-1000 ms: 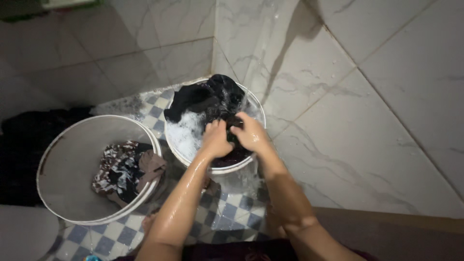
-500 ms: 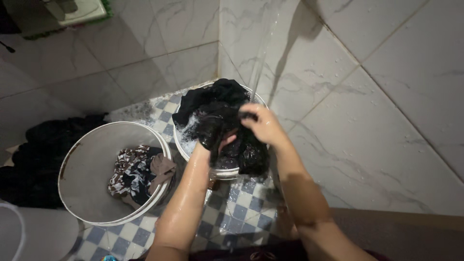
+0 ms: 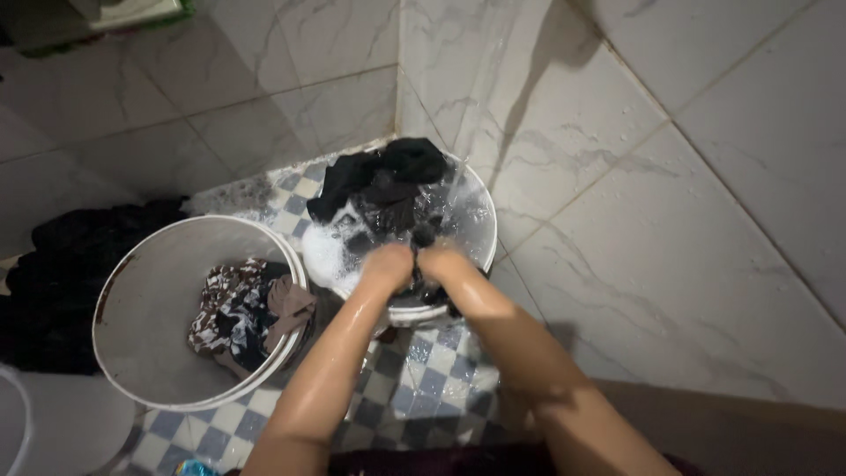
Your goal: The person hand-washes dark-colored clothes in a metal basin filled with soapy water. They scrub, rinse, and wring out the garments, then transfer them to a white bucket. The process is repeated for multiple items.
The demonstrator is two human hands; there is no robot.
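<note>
My fingers are gripping the black garment (image 3: 421,251), left hand (image 3: 388,264) and right hand (image 3: 445,264) clenched together over the soapy white bucket (image 3: 483,231). A second bucket (image 3: 132,300) holding patterned clothes (image 3: 238,313) is standing just beside. Both forearms are angling downward.

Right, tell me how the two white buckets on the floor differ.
The corner bucket holds suds, water and black cloth; the nearer bucket shows no water, only patterned clothes bunched on one side. Both hands, left hand and right hand, are in the corner bucket; none touch the nearer bucket. Both are round, white and stand on the checkered floor.
</note>
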